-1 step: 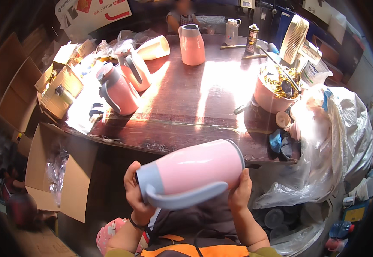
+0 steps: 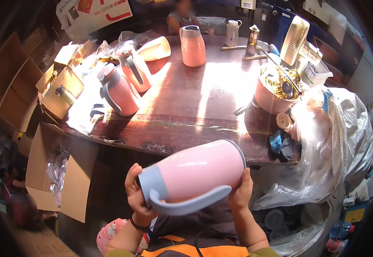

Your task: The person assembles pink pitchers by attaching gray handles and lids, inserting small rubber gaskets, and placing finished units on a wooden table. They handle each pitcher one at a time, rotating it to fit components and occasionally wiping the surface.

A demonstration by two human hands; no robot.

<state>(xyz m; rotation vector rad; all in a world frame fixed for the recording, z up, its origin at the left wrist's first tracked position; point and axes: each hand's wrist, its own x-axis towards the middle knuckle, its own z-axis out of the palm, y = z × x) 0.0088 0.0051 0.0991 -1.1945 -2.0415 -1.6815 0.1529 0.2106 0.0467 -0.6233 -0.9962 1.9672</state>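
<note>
Left hand (image 2: 137, 195) curled around the grey-blue collar (image 2: 154, 179) of a pink thermos jug (image 2: 201, 171), right hand (image 2: 241, 192) cupped on its base, jug sideways at six o'clock, wooden table (image 2: 173, 105) at twelve, coral jug (image 2: 193, 49) upright on it, cardboard box (image 2: 77, 188) at eight.

Rolled the pink jug (image 2: 201, 169) a little and nudged it slightly rightward since the earlier picture, swinging its pale blue handle (image 2: 188, 207) farther from the near edge of the tabletop (image 2: 169, 135).

Held jug (image 2: 201, 170) this side of tbl (image 2: 169, 115) w/ bucket (image 2: 268, 97) on R, 2 jugs (image 2: 125, 97) L.
</note>
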